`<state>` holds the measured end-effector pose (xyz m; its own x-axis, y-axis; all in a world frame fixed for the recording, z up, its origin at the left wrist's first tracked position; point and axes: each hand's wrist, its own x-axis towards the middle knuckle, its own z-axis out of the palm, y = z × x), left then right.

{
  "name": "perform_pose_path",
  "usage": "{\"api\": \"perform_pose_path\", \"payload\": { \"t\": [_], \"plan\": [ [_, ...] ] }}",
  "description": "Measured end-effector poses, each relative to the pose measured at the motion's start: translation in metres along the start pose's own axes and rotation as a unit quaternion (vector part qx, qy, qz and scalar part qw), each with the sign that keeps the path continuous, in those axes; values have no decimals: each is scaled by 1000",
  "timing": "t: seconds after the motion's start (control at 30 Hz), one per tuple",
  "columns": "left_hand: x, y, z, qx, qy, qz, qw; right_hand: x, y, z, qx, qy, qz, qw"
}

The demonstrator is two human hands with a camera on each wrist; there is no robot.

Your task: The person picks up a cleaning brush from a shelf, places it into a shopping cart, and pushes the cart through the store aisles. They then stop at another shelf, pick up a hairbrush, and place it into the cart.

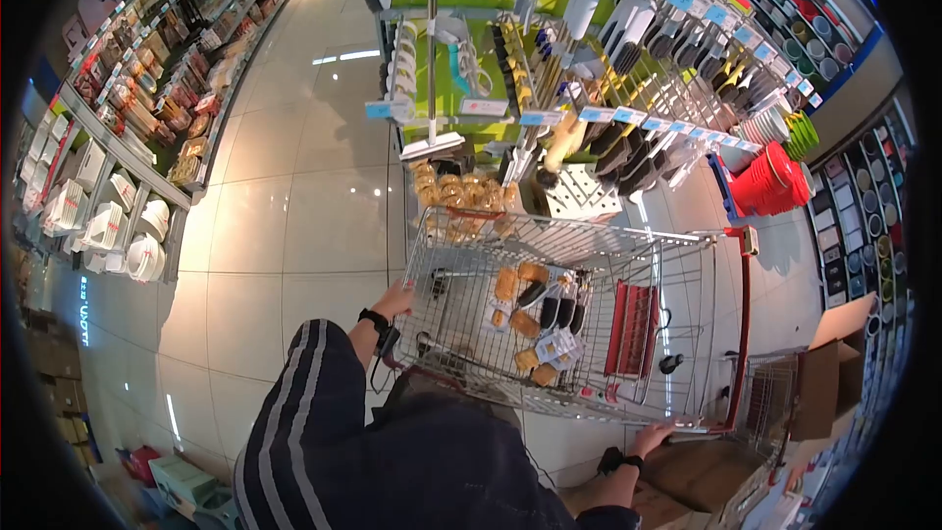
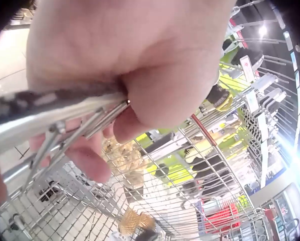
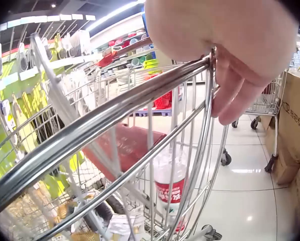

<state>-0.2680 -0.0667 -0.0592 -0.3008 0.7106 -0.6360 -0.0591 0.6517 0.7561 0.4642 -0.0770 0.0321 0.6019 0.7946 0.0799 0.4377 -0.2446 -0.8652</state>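
A wire shopping cart (image 1: 471,373) stands sideways before the person. My left hand (image 1: 397,299) grips the rim at its far-left end; in the left wrist view the fingers (image 2: 89,160) curl under the rail. Near the red handle, my right hand (image 1: 653,437) holds the near side's top rail (image 3: 135,100), its fingers (image 3: 235,98) bent down over the outside. In the basket lie several brown-bristled brush heads (image 1: 505,285), dark brushes (image 1: 564,312) and white packets (image 1: 559,345). A clear bottle with a red label (image 3: 171,191) stands beside the red seat flap (image 1: 631,329).
A rack of hanging brushes and cleaning tools (image 1: 628,39) stands close behind the cart. Red buckets (image 1: 765,182) sit at the right. An open cardboard box (image 1: 834,373) and another cart (image 1: 770,397) are near the right hand. Tiled aisle floor (image 1: 245,226) runs along the left shelves (image 1: 147,88).
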Motion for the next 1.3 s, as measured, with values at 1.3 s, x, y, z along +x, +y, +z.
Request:
{"api": "perform_pose_path", "payload": {
  "t": [1.3],
  "plan": [
    [34, 1, -191, 49, -349, 9, 936, -451, -128, 226, -139, -62, 268, 951]
  ]
}}
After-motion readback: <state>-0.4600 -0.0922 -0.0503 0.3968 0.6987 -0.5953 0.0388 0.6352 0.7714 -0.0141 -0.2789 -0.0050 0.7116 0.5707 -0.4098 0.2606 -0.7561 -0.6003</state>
